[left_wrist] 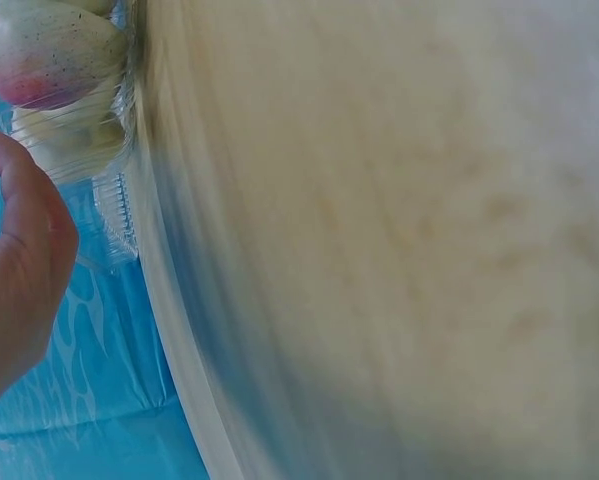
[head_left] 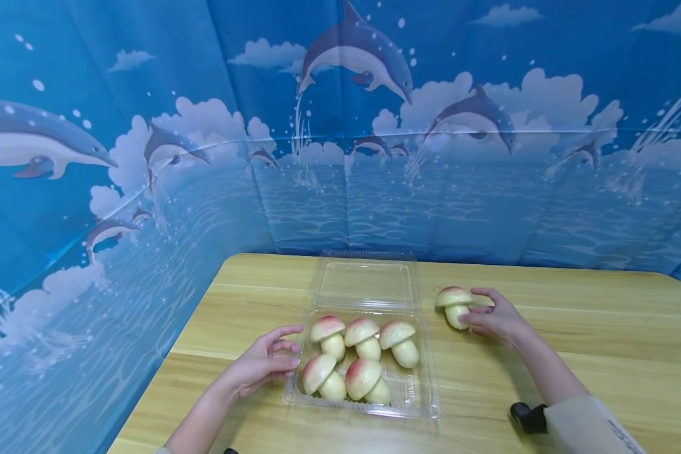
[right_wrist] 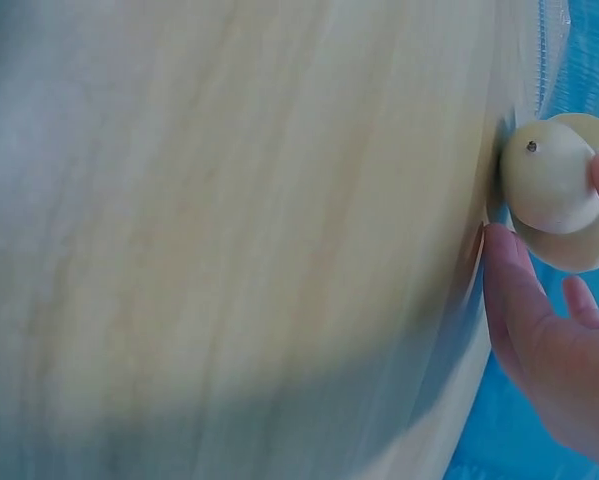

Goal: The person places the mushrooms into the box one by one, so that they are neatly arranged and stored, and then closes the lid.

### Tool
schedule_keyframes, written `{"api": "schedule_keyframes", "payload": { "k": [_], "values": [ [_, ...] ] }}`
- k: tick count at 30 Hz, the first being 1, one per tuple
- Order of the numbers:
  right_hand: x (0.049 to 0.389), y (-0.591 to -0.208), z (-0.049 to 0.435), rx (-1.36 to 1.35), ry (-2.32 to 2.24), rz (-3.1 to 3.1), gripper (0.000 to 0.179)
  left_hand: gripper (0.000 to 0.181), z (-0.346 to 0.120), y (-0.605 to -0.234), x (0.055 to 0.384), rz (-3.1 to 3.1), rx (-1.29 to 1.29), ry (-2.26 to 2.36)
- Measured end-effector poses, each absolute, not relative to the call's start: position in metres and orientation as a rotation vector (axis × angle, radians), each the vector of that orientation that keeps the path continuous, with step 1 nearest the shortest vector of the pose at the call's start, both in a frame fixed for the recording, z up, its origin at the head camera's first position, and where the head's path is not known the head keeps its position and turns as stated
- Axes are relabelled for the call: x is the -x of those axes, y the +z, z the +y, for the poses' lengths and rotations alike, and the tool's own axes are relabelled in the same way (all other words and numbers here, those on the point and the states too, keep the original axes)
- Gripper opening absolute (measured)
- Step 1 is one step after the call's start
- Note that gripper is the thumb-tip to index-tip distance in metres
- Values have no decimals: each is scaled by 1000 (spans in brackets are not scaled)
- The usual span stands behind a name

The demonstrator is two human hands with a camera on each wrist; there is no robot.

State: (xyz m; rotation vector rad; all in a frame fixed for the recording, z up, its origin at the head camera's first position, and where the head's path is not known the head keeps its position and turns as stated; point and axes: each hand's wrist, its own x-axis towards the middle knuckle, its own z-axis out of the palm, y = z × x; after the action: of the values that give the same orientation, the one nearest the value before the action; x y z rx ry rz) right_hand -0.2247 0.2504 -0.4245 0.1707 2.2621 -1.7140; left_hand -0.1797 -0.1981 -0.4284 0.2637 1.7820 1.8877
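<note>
A clear plastic clamshell box (head_left: 425,391) lies with its lid (head_left: 369,284) folded back. Inside sit several cream mushroom-shaped pieces (head_left: 363,375) with reddish caps, in two rows. My left hand (head_left: 258,360) is at the box's left side, thumb and fingers spread loosely by the wall; whether they touch it cannot be told. Right of the box, another mushroom-shaped piece (head_left: 457,306) is on the table, cap up and slightly tilted. Around its right side my right hand (head_left: 496,318) has fingers apart, the thumb tip against the stem. The right wrist view shows its stem end (right_wrist: 549,175).
Everything stands on a wood-grain table (head_left: 573,328) with rounded far corners. A blue dolphin-print curtain (head_left: 374,189) hangs behind and along the left side. A black object (head_left: 528,418) is beside the right sleeve.
</note>
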Motion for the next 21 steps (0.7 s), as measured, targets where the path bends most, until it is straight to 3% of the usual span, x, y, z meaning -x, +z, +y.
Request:
{"api": "schedule_keyframes", "payload": {
  "k": [21],
  "values": [
    [229,-428,241,-92,-1704,2264,83,70,-198,-428,179,1808,-253,1882]
  ]
}}
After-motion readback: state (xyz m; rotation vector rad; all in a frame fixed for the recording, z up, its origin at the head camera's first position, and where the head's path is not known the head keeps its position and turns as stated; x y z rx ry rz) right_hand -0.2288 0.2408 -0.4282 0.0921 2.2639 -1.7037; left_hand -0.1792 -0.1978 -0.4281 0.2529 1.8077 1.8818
